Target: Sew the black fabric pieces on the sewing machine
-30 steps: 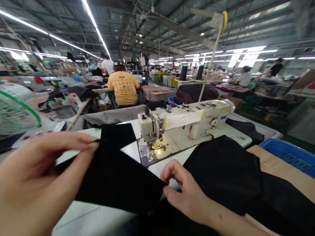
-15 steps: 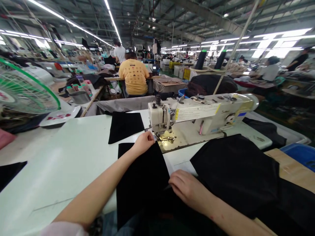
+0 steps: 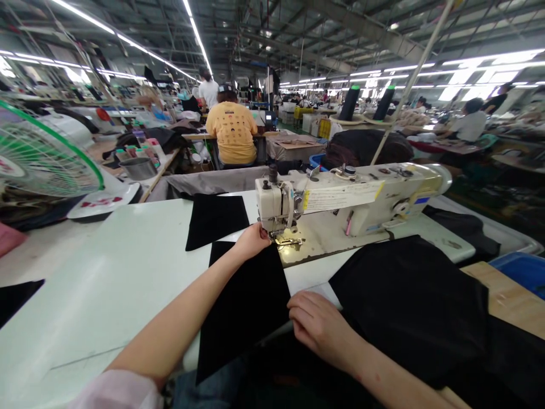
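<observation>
A black fabric piece [image 3: 249,295] lies flat on the white sewing table [image 3: 140,250], its near end hanging over the front edge. The far corner of it reaches the presser foot of a sewing machine [image 3: 272,207]. My left hand [image 3: 254,241] is closed in a pinch on that corner, right beside the needle area. Lower down, my right hand [image 3: 317,321] has its fingers curled on the right edge of the same piece; the fingertips are partly hidden. Behind my left hand rests another black fabric piece [image 3: 217,218].
A larger black fabric pile [image 3: 409,301] covers the table's right side. At the far left stands a green-rimmed fan [image 3: 51,147]. A blue bin [image 3: 522,275] is at the right. A person in a yellow shirt [image 3: 232,133] sits ahead, back turned.
The fabric's far edge has moved up toward the presser foot, and its near end has swung left. My left hand has shifted slightly up and right; my right hand stays near the edge.
</observation>
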Motion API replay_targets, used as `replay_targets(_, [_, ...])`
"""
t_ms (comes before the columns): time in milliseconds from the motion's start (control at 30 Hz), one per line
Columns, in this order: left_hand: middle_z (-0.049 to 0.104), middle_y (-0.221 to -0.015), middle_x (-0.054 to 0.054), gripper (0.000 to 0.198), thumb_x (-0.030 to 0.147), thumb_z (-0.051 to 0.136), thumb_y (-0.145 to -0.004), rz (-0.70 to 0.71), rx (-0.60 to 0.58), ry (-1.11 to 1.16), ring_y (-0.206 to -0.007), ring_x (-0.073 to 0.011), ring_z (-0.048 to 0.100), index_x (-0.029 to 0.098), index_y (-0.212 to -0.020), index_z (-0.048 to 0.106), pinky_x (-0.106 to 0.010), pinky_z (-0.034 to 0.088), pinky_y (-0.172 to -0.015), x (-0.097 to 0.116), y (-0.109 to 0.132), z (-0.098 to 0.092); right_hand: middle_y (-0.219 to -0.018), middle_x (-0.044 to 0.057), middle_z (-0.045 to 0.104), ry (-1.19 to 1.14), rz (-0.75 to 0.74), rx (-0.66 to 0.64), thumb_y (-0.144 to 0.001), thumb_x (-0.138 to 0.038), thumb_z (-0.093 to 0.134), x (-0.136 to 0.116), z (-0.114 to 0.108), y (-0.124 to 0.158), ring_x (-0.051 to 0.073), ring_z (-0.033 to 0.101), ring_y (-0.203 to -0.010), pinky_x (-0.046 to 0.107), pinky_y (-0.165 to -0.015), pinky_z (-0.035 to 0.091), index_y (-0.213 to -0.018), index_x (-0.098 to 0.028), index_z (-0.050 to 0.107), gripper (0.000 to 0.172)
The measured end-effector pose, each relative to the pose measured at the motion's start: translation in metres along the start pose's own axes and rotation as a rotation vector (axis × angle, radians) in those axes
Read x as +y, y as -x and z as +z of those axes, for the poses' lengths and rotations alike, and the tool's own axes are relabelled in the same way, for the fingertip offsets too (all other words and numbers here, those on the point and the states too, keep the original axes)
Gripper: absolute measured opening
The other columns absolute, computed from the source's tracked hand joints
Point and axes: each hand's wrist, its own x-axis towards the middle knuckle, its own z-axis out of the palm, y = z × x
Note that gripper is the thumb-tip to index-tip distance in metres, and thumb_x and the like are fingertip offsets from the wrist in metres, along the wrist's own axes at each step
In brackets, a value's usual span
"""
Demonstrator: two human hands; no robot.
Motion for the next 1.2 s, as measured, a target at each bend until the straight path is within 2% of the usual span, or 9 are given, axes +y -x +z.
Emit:
replay_targets(133, [0.066, -0.082, -0.005, 0.015, 0.011, 0.063, -0.076, -0.003, 0.096, -0.107, -0.079, -0.0212, 0.063, 0.017, -0.089, 0.058, -0.031, 0.05, -0.072, 0.008, 0.013, -0.001, -0.107, 0.011, 0.07, -0.027, -0.045, -0.008, -0.089, -0.005, 0.055, 0.003, -0.002, 0.004, 0.024, 0.065, -0.1, 0.039, -0.091, 0.056, -0.1, -0.015, 0.064, 0.018])
replay_targets(233, [0.064, -0.111, -0.015, 0.025, 0.013, 0.064, -0.081, 0.025, 0.199, -0.197, -0.109, -0.0308, 0.058, 0.014, -0.106, 0.058, -0.046, 0.047, -0.094, 0.023, 0.053, 0.001, -0.113, 0.013, 0.071, -0.024, -0.076, 0.0, -0.089, -0.004, 0.053, 0.005, -0.004, 0.008, 0.025, 0.065, -0.108, 0.04, -0.098, 0.055, -0.106, -0.013, 0.065, 0.023])
replay_targets(300, [0.064, -0.11, -0.011, 0.019, 0.016, 0.064, -0.084, 0.156, 0.106, -0.212, -0.107, -0.0288, 0.058, 0.017, -0.103, 0.061, -0.045, 0.048, -0.094, 0.031, 0.093, 0.005, -0.117, 0.014, 0.07, -0.02, -0.085, -0.011, -0.088, -0.004, 0.053, 0.005, -0.006, 0.01, 0.025, 0.064, -0.112, 0.039, -0.101, 0.054, -0.11, -0.013, 0.065, 0.026])
replay_targets(400, [0.067, -0.101, -0.006, 0.015, 0.011, 0.057, -0.087, 0.502, -0.187, -0.21, -0.095, -0.0234, 0.062, 0.02, -0.097, 0.064, -0.038, 0.055, -0.086, 0.032, 0.146, 0.013, -0.119, 0.014, 0.07, -0.028, -0.082, -0.057, -0.089, -0.007, 0.055, 0.005, -0.01, 0.009, 0.024, 0.064, -0.115, 0.039, -0.103, 0.054, -0.112, -0.013, 0.066, 0.027])
replay_targets(433, [0.068, -0.104, -0.007, 0.02, 0.008, 0.056, -0.086, 0.586, -0.222, -0.224, -0.097, -0.0237, 0.063, 0.018, -0.101, 0.064, -0.038, 0.056, -0.086, 0.029, 0.156, 0.016, -0.118, 0.015, 0.07, -0.033, -0.082, -0.063, -0.089, -0.007, 0.055, 0.006, -0.01, 0.007, 0.024, 0.064, -0.114, 0.038, -0.103, 0.053, -0.112, -0.012, 0.066, 0.026])
replay_targets(500, [0.069, -0.113, -0.01, 0.032, 0.003, 0.053, -0.084, 0.692, -0.189, -0.267, -0.105, -0.0258, 0.062, 0.015, -0.111, 0.063, -0.04, 0.057, -0.091, 0.021, 0.164, 0.019, -0.117, 0.015, 0.071, -0.039, -0.082, -0.054, -0.089, -0.007, 0.055, 0.009, -0.011, 0.002, 0.024, 0.064, -0.113, 0.037, -0.103, 0.053, -0.111, -0.011, 0.067, 0.025])
replay_targets(800, [0.071, -0.113, -0.013, 0.028, 0.017, 0.045, -0.098, 0.871, -0.05, -0.399, -0.107, -0.0253, 0.065, 0.012, -0.114, 0.067, -0.04, 0.059, -0.095, -0.003, 0.109, 0.006, -0.113, 0.012, 0.07, 0.064, -0.085, -0.053, -0.09, -0.009, 0.057, 0.043, -0.001, -0.042, 0.023, 0.062, -0.108, 0.036, -0.099, 0.052, -0.106, -0.013, 0.07, 0.021])
replay_targets(1033, [0.07, -0.117, -0.014, 0.031, 0.016, 0.046, -0.097, 0.855, -0.042, -0.392, -0.11, -0.0239, 0.065, 0.013, -0.115, 0.07, -0.039, 0.057, -0.097, -0.027, 0.07, -0.005, -0.097, 0.009, 0.065, 0.175, 0.004, -0.053, -0.091, -0.01, 0.058, 0.063, 0.0, -0.079, 0.024, 0.058, -0.097, 0.038, -0.088, 0.05, -0.099, -0.015, 0.073, 0.018])
replay_targets(1200, [0.07, -0.12, -0.013, 0.033, 0.019, 0.043, -0.098, 0.744, -0.06, -0.385, -0.112, -0.0231, 0.064, 0.014, -0.115, 0.071, -0.038, 0.054, -0.101, -0.035, 0.041, -0.012, -0.094, 0.009, 0.065, 0.206, 0.083, -0.048, -0.092, -0.012, 0.056, 0.075, 0.008, -0.1, 0.025, 0.059, -0.097, 0.039, -0.088, 0.049, -0.102, -0.016, 0.073, 0.02])
